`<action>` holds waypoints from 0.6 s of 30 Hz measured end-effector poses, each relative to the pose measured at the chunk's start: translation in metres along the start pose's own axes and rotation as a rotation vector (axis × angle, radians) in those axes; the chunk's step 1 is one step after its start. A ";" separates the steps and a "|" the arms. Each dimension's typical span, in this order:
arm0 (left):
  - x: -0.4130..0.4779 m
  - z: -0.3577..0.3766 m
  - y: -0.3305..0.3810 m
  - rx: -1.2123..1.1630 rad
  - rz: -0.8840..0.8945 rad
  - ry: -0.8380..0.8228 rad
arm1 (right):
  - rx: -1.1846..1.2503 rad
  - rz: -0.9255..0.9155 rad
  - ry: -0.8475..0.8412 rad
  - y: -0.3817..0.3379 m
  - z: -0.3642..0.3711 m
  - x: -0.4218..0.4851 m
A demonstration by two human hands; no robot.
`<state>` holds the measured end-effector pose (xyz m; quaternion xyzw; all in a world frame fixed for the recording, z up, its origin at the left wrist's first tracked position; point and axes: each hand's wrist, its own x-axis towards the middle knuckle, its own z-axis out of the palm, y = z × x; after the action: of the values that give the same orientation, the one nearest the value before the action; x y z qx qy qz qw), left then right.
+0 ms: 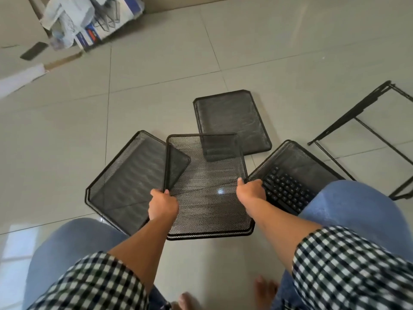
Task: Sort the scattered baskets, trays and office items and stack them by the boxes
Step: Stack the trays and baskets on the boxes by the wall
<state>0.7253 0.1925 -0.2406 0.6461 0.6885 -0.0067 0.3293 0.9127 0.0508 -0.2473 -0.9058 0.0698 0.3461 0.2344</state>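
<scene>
Head view, looking down at the tiled floor [156, 74], with 4 black mesh trays fanned out ahead of the person's knees. The middle mesh tray [205, 175] is the 1 in play. The left hand [163, 204] has its fingers curled around the tray's left rim. The right hand [250, 191] pinches the right rim, thumb on top and fingers tucked under.

A second rim peeks out just below the tray's near edge. Whether the tray is lifted or resting, I cannot tell. Through its mesh you can see it overlapping a corner of the left mesh tray [125, 175] and the near corner of the far mesh tray [232, 117].

To the right, the right mesh tray [297, 159] sits angled on the floor with a black keyboard [286, 191] lying inside it, partly hidden by the right knee [357, 209]. Further right, a black wire frame [366, 130] lies on the tiles, apart from the trays.

At the top left, well away from all this, are the cardboard boxes [13, 30]. Crumpled papers [64, 16] and a blue-and-white carton [98, 30] lean beside them. Checked sleeves [348, 265] frame the bottom of the shot.
</scene>
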 end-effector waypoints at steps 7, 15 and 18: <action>0.001 -0.001 0.001 0.035 0.054 -0.006 | -0.106 -0.043 0.030 0.003 -0.003 0.003; -0.001 0.000 0.015 0.025 0.123 -0.003 | -0.041 -0.030 0.129 -0.001 -0.011 0.004; -0.002 -0.003 0.027 0.003 0.135 0.021 | -0.023 -0.029 0.168 -0.006 -0.016 0.004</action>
<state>0.7482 0.1971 -0.2258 0.6915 0.6470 0.0212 0.3206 0.9266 0.0483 -0.2372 -0.9351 0.0720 0.2663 0.2224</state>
